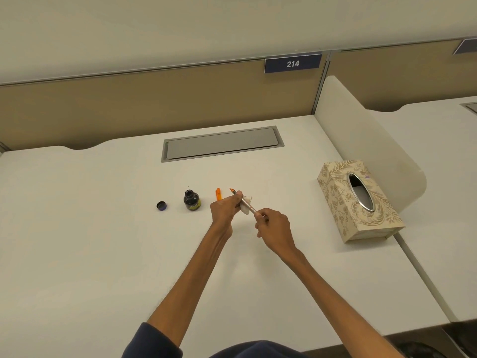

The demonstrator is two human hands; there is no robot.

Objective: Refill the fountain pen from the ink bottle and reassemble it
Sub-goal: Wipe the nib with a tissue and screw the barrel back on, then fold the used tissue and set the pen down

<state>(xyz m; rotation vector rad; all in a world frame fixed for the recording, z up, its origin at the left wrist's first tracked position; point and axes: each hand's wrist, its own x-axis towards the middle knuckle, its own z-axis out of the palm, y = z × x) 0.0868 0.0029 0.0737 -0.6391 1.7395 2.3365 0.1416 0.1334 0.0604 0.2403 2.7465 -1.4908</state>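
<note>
Hands: left hand (224, 208) grips the pen (251, 208) near its nib through a tissue (248, 199), right hand (273, 227) pinches the back end.
Pen: slim, shiny barrel, orange tip, held above the tabletop (103, 241).
Risk: a slipped twist could smear wet ink, I'd guess.
Cap (218, 194): orange plastic, lying flat.
Bottle (192, 200): squat dark glass, open, so a nudge from the left hand spills it.
Lid (161, 205): small, round, left of the bottle.

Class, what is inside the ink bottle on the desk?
The uncapped ink bottle looks dark with ink through its glass. Its yellowish label covers the lower part, so the ink level cannot be seen.
</note>
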